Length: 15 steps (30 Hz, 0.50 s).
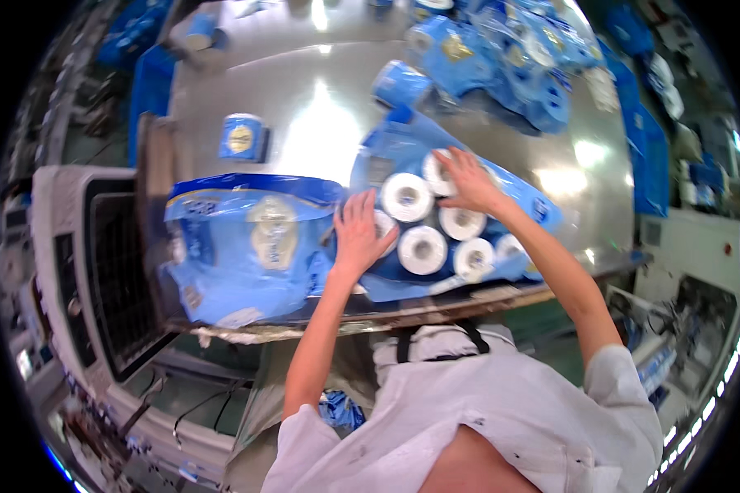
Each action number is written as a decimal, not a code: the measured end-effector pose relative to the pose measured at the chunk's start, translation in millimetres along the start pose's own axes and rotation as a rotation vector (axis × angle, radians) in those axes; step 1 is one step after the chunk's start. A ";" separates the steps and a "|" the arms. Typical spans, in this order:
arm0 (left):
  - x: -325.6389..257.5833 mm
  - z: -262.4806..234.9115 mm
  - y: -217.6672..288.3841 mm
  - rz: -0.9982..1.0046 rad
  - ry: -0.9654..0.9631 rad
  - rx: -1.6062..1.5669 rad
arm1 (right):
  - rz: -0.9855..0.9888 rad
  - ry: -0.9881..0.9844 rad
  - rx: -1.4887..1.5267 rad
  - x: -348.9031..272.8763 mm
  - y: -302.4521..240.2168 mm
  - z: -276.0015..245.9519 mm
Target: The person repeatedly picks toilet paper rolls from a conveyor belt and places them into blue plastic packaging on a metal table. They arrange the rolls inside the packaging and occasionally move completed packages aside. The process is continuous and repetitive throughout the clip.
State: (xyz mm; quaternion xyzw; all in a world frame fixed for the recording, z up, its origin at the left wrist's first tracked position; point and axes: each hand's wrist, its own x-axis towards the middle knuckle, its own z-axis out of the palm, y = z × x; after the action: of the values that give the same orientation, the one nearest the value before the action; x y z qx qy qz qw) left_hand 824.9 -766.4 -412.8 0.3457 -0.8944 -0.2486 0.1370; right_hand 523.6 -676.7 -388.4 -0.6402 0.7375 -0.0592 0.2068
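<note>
Basically, the step in hand looks like seating rolls in a bag. Near edge of the bench: blue bag, mouth not closed, white rolls inside, ends up, bunched but not in tidy rows. Left hand is spread, unclenched, touching the leftmost roll, no grip visible. Right hand lies over the farthest roll, fingers on its top; can't tell if it's gripping or just pressing. Next move calls, I'd say, for squaring the rolls up with both palms, then gathering the loose film without snagging it. Second bag lies just left of the left hand; fill unclear. Farther out: a blue packet just past the open bag, a lone wrapped roll to the left, packs heaped far right.
</note>
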 end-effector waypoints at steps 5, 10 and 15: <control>102.1 -68.6 -146.2 -0.212 0.319 0.374 | 0.115 0.018 -0.106 17.6 -17.7 21.7; 134.4 -115.5 -313.5 -0.554 0.169 0.464 | 0.121 0.060 -0.129 24.1 -23.3 40.3; 155.4 -100.0 -322.8 -0.607 0.114 0.345 | 0.165 0.062 -0.155 14.6 -23.0 39.6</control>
State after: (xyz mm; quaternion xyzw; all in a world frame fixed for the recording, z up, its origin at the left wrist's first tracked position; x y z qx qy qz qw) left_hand 931.8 -1113.8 -491.7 0.6271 -0.7707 -0.1035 0.0459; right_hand 558.5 -687.8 -419.6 -0.5893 0.7960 -0.0044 0.1380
